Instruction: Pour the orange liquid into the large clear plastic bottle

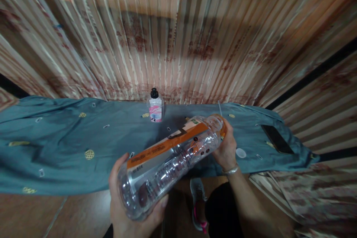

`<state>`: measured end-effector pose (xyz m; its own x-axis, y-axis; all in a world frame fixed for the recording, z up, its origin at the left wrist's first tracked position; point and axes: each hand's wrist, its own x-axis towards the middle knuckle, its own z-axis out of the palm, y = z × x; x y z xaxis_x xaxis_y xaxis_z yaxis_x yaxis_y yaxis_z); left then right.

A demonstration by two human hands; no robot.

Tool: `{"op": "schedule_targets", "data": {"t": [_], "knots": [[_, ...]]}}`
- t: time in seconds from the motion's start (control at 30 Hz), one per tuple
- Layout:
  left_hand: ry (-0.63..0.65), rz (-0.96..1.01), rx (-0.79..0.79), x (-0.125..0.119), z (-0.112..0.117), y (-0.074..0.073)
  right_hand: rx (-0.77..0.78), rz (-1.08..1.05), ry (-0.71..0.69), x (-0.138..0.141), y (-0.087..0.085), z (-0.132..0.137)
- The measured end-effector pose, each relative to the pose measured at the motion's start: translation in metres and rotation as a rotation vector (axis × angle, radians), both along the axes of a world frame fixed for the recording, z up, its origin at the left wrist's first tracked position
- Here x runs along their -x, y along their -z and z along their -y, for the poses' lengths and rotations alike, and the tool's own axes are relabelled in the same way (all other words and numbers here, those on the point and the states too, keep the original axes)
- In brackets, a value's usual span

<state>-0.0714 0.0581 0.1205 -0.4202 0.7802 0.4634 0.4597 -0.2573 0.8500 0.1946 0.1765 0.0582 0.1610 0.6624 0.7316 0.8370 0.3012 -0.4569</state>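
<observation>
A large clear plastic bottle (173, 160) with an orange-and-white label lies slanted across the view, lifted in front of the cloth-covered table. My left hand (134, 212) is closed around its base at the lower left. At the upper right end, my right hand (226, 145) grips the neck, where something orange, perhaps the cap, shows by the fingers. No liquid can be made out inside. Behind it, a small clear bottle (155, 109) with a black top and a pink-and-white label stands upright on the table.
A blue-green patterned cloth (61, 134) covers the table. To the right lie a dark phone (277, 139) and a small whitish disc (241, 153). Pleated curtains (173, 44) hang behind. Below the front edge, a shoe (197, 189) shows on the tiled floor.
</observation>
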Motion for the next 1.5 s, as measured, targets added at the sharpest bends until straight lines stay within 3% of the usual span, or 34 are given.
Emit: {"op": "schedule_targets", "data": {"t": [0.57, 0.8, 1.07, 1.13, 1.2, 1.33, 1.5], "knots": [[0.037, 0.046, -0.059, -0.001, 0.000, 0.004, 0.046, -0.079, -0.009, 0.000, 0.003, -0.003], [0.016, -0.059, -0.067, 0.005, -0.002, 0.007, 0.054, -0.081, -0.025, 0.000, -0.001, -0.002], [0.174, -0.170, -0.118, 0.019, -0.006, 0.011, 0.049, -0.078, -0.050, -0.001, -0.004, -0.004], [0.141, -0.139, -0.100, 0.016, -0.005, 0.009, 0.055, -0.080, -0.055, 0.000, -0.007, -0.003], [0.031, -0.028, -0.067, 0.008, -0.003, 0.006, 0.065, -0.089, -0.065, 0.001, -0.009, -0.002], [0.038, 0.124, -0.047, -0.005, 0.001, 0.000, 0.083, -0.102, -0.099, 0.002, -0.012, -0.002], [0.019, 0.082, -0.045, -0.004, 0.000, 0.001, 0.052, -0.111, -0.082, -0.001, -0.005, -0.005]]}}
